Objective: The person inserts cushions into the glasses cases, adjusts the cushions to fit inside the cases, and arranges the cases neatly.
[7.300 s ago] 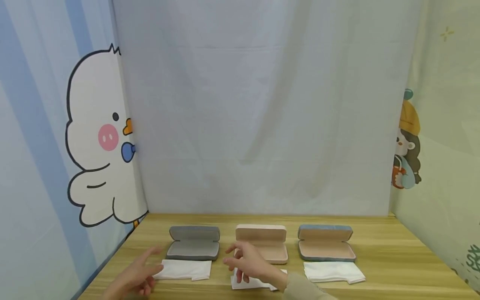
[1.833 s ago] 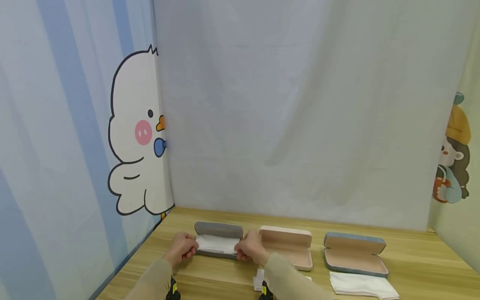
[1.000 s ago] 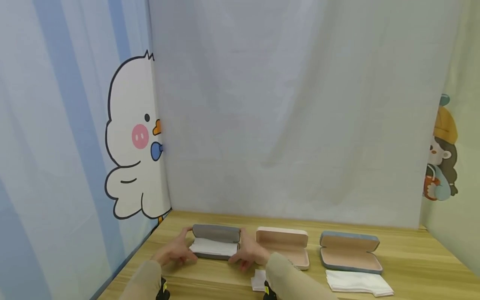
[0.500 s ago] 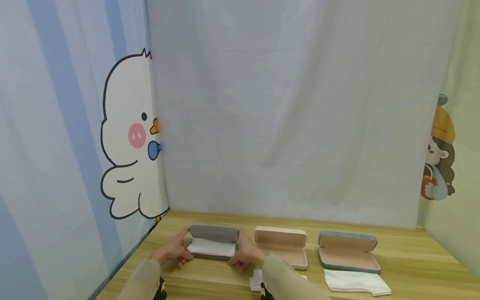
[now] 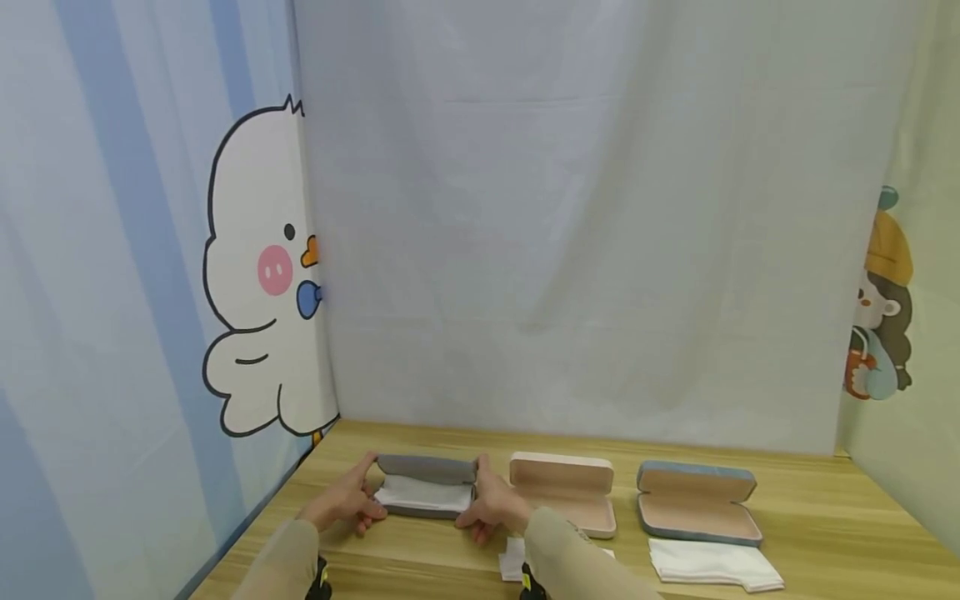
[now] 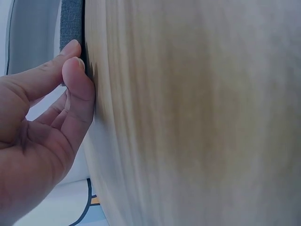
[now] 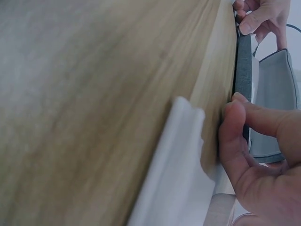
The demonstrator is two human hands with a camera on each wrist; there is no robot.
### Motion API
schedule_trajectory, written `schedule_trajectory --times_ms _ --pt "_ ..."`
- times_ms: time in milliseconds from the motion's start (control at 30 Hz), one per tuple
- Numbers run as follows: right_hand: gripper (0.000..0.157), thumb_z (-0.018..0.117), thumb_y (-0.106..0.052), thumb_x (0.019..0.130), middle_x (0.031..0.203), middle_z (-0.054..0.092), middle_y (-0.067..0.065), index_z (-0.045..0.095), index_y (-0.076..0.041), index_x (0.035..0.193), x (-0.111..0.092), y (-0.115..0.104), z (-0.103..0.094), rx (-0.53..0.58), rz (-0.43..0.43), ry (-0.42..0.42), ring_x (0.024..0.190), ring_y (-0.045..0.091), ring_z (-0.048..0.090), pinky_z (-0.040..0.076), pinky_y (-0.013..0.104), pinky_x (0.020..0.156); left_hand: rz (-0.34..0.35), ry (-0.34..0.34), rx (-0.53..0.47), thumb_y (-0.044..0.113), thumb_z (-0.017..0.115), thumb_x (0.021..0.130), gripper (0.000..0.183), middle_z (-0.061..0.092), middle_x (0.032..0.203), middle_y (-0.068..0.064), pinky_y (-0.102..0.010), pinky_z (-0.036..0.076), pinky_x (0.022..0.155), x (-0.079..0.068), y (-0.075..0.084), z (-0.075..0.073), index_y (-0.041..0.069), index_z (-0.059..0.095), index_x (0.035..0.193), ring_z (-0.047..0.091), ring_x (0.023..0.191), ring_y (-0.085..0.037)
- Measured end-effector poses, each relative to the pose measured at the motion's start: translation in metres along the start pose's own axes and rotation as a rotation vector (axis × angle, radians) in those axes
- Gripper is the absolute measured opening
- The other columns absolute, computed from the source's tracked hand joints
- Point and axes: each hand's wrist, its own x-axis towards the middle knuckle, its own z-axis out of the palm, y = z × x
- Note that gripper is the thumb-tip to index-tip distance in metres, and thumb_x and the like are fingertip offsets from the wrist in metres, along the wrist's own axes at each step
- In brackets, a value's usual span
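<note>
On the wooden table (image 5: 427, 560), the grey case (image 5: 427, 468) stood open between the left hand (image 5: 342, 499) and right hand (image 5: 495, 505).
Both gripped its ends, thumbs at the front; the white cloth (image 5: 424, 493) lay inside, between them. Closing it evenly from both sides, cloth edges tucked in, seemed wisest.

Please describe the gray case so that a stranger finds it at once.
On the wooden table, look left. The gray case lies there, between the left hand and the right hand. Unlike the white case and the blue case, it contains white cloth.
</note>
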Motion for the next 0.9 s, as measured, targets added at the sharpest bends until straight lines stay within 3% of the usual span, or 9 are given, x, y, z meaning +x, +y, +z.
schedule_trajectory --times_ms 300,900 --pt "0.065 0.073 0.014 0.074 0.057 0.057 0.016 0.028 -0.002 0.118 -0.0007 -0.0004 -0.0011 0.022 0.000 -0.011 0.035 0.013 0.052 0.054 0.033 0.039 0.065 -0.045 -0.003 -0.011 0.067 0.081 0.068 0.057 0.077 -0.013 -0.024 0.050 0.045 0.0004 -0.0001 -0.0026 0.007 0.025 0.131 0.054 0.053 -0.014" --pt "0.067 0.074 0.015 0.072 0.064 0.057 0.021 0.029 -0.004 0.119 -0.0041 0.0000 0.0011 0.020 -0.011 0.000 0.036 0.014 0.052 0.053 0.034 0.038 0.072 -0.048 -0.013 -0.011 0.067 0.080 0.065 0.053 0.074 -0.011 -0.023 0.049 0.044 -0.0020 0.0007 -0.0017 0.006 0.027 0.129 0.053 0.052 -0.014"
